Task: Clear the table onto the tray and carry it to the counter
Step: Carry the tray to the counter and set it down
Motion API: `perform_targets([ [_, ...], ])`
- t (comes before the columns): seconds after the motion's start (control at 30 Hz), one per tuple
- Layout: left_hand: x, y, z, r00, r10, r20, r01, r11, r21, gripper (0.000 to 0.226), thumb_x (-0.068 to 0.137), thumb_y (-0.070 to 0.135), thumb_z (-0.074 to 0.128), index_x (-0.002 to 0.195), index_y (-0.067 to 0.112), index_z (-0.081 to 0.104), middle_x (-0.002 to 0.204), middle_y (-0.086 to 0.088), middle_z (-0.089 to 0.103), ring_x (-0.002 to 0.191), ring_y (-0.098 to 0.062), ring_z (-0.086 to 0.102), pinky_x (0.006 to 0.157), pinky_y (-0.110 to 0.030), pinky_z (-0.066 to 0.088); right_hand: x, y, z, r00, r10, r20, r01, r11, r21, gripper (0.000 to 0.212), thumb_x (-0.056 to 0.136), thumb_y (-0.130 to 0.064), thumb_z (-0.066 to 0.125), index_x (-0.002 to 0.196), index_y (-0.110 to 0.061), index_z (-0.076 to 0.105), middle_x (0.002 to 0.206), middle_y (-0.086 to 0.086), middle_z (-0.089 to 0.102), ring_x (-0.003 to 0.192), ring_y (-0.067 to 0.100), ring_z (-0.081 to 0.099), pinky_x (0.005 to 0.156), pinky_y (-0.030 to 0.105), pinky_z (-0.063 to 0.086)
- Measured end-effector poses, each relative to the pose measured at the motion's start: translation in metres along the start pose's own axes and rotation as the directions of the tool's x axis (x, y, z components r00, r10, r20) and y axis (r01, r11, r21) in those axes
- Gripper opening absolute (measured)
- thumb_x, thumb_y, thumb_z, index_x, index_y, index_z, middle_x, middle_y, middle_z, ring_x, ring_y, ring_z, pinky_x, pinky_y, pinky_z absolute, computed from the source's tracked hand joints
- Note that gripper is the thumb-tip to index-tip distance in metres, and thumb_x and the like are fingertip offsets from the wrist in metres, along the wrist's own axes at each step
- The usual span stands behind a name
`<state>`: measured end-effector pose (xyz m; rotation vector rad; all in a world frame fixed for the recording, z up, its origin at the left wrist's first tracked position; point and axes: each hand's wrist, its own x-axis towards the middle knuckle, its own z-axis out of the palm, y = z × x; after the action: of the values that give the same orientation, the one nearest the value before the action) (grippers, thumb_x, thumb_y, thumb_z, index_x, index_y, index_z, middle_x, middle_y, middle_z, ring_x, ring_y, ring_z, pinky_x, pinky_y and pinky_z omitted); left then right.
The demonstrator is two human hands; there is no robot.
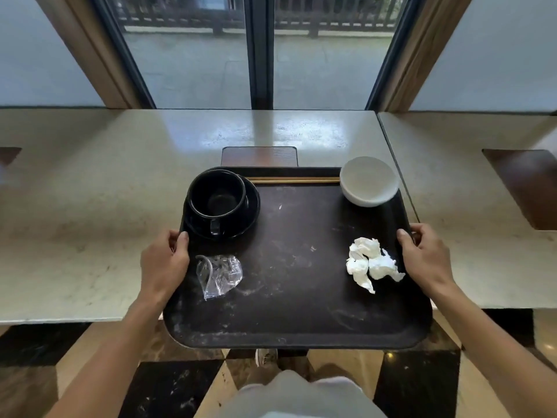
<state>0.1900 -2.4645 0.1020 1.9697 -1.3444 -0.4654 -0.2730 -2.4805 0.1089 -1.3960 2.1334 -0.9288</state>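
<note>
Got the tray (295,297) loaded, half hanging off the table (90,191) toward me, left hand (164,262) and right hand (426,257) both clenched on its side rims. Gotta lift level and slow or the white bowl (369,181), black cup (217,196), and chopsticks (294,180) slide. Checkered floor (168,387) looks slick too.

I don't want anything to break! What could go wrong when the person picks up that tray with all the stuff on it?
The white bowl sits tilted on the tray rim at the far right corner, so it may slide off. The black cup rests loose on its saucer and could tip if the tray tilts. The crumpled tissue and clear plastic wrapper are light and might blow off while walking. The left hand and right hand should keep it level.
</note>
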Motion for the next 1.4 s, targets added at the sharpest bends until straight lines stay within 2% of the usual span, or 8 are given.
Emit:
perform_targets([
  [0.17, 0.038, -0.009, 0.023, 1.0, 0.013, 0.019, -0.013, 1.0, 0.004, 0.016, 0.098, 0.025, 0.057, 0.089, 0.013, 0.065, 0.074, -0.003, 0.066, 0.067, -0.023, 0.061, 0.066, -0.041, 0.049, 0.022, -0.003, 0.025, 1.0, -0.007, -0.029, 0.006, 1.0, -0.03, 0.024, 0.097, -0.027, 0.059, 0.112, -0.009, 0.064, 0.093, 0.004, 0.069, 0.087, 0.024, 0.062, 0.078, 0.036, 0.045],
  [0.4, 0.07, -0.021, 0.063, 0.994, -0.021, 0.109, 0.011, 0.996, 0.091, 0.019, 0.097, 0.024, 0.057, 0.087, 0.008, 0.062, 0.071, -0.005, 0.062, 0.066, -0.026, 0.056, 0.063, -0.034, 0.036, 0.059, 0.017, 0.058, 0.998, 0.027, -0.048, -0.029, 0.999, -0.037, 0.022, 0.095, -0.024, 0.061, 0.109, -0.007, 0.063, 0.087, 0.003, 0.065, 0.081, 0.024, 0.059, 0.074, 0.034, 0.042],
  [0.6, 0.078, -0.023, 0.104, 0.987, -0.082, 0.138, 0.059, 0.985, 0.163, 0.019, 0.096, 0.024, 0.058, 0.085, 0.009, 0.059, 0.071, -0.005, 0.062, 0.067, -0.027, 0.056, 0.062, -0.035, 0.036, 0.096, 0.052, 0.084, 0.999, 0.045, -0.024, -0.046, 0.998, -0.046, 0.02, 0.095, -0.025, 0.061, 0.107, -0.009, 0.063, 0.085, 0.004, 0.067, 0.08, 0.026, 0.061, 0.073, 0.033, 0.043],
  [0.73, 0.083, -0.02, 0.13, 0.979, -0.135, 0.151, 0.098, 0.968, 0.229, 0.019, 0.097, 0.026, 0.057, 0.086, 0.01, 0.058, 0.075, -0.007, 0.064, 0.072, -0.03, 0.059, 0.063, -0.037, 0.04, 0.116, 0.074, 0.099, 0.998, 0.061, 0.024, -0.06, 0.997, -0.053, 0.018, 0.096, -0.024, 0.059, 0.107, -0.01, 0.061, 0.09, 0.006, 0.066, 0.084, 0.029, 0.061, 0.075, 0.038, 0.046],
  [0.93, 0.091, -0.018, 0.157, 0.958, -0.234, 0.163, 0.163, 0.918, 0.36, 0.019, 0.097, 0.028, 0.055, 0.087, 0.013, 0.059, 0.084, -0.015, 0.069, 0.083, -0.039, 0.064, 0.066, -0.038, 0.042, 0.141, 0.092, 0.124, 0.996, 0.074, 0.047, -0.069, 0.992, -0.107, 0.019, 0.095, -0.017, 0.06, 0.107, -0.003, 0.063, 0.094, 0.017, 0.069, 0.088, 0.039, 0.063, 0.075, 0.038, 0.043],
  [1.13, 0.096, -0.025, 0.166, 0.943, -0.296, 0.153, 0.208, 0.881, 0.424, 0.023, 0.098, 0.029, 0.054, 0.098, 0.008, 0.063, 0.092, -0.021, 0.07, 0.091, -0.042, 0.065, 0.071, -0.043, 0.046, 0.148, 0.097, 0.139, 0.991, 0.09, 0.096, -0.078, 0.99, -0.119, 0.019, 0.096, -0.018, 0.058, 0.108, -0.004, 0.061, 0.099, 0.016, 0.066, 0.091, 0.037, 0.062, 0.075, 0.034, 0.04],
  [1.3, 0.097, -0.029, 0.172, 0.935, -0.326, 0.138, 0.232, 0.859, 0.455, 0.026, 0.099, 0.03, 0.052, 0.102, 0.007, 0.064, 0.096, -0.022, 0.071, 0.093, -0.042, 0.065, 0.072, -0.044, 0.047, 0.148, 0.099, 0.148, 0.985, 0.118, 0.123, -0.1, 0.985, -0.143, 0.025, 0.097, -0.02, 0.056, 0.113, -0.002, 0.06, 0.106, 0.017, 0.066, 0.097, 0.037, 0.061, 0.081, 0.04, 0.046],
  [1.4, 0.096, -0.03, 0.174, 0.929, -0.344, 0.133, 0.246, 0.847, 0.472, 0.027, 0.099, 0.032, 0.052, 0.102, 0.007, 0.063, 0.098, -0.022, 0.07, 0.093, -0.043, 0.064, 0.071, -0.044, 0.047, 0.15, 0.1, 0.149, 0.986, 0.112, 0.126, -0.093, 0.984, -0.149, 0.025, 0.097, -0.021, 0.056, 0.114, -0.003, 0.06, 0.107, 0.016, 0.065, 0.097, 0.036, 0.061, 0.081, 0.039, 0.046],
])
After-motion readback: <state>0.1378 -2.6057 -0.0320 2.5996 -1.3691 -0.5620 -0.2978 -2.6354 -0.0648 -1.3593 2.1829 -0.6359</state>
